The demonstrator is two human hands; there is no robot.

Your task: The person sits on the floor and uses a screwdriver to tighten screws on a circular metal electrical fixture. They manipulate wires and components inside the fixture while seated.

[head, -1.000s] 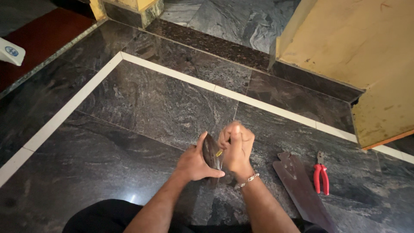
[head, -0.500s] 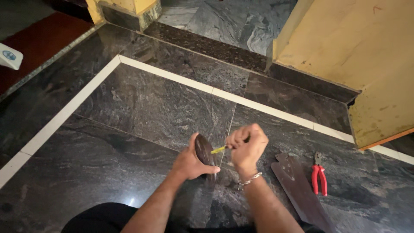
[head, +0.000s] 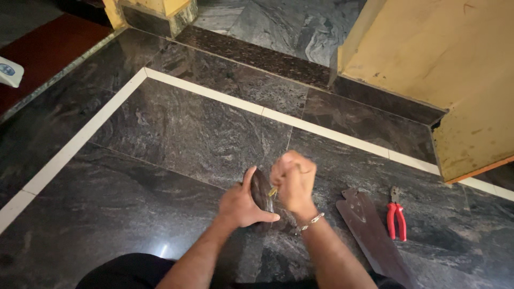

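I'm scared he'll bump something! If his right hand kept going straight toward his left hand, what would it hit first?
Probably the dark curved piece that the left hand grips. The right hand looks already almost against it, with something small and yellow between them.

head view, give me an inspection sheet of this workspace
surface: dark polished stone floor with a white inlay strip
job's things: dark rounded part held on edge; small yellow-handled tool against it
clutter: flat dark blade and red-handled pliers lying on the floor, apart
grips: left hand clasps the dark part; right hand, blurred, closed on the tool
cables: nothing seen
surroundings: yellow wall, white object at left edge
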